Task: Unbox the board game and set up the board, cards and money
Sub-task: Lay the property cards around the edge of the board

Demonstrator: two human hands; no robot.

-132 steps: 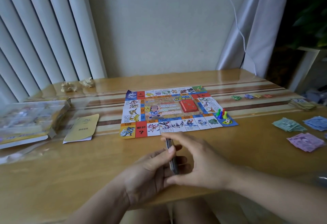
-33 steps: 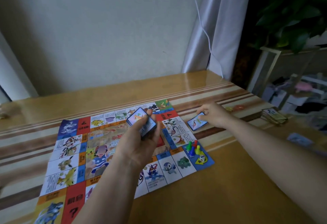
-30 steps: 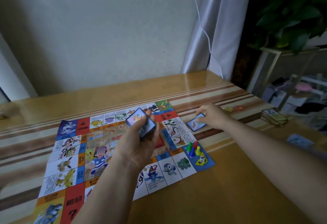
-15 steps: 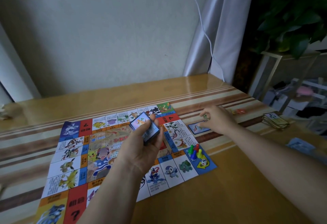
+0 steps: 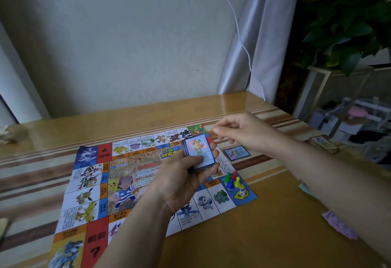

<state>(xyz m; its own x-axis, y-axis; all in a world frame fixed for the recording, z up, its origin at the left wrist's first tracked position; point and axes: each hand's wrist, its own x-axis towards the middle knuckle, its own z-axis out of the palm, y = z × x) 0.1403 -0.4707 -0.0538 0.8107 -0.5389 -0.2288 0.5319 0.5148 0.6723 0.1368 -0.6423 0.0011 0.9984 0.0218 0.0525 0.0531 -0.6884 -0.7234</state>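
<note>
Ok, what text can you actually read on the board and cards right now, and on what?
"小智提示": centre of the board.
"机会" and "?": red square on the board's near edge.
"2000元": orange label beside that square.
Deck in the left hand, single card on the table, far card stack: print too small to read.
Other board squares: blurred.

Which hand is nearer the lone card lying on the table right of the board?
Right. The right hand hovers close over the lone card's far side; the left hand holds the deck over the board, further to the card's left.
</note>
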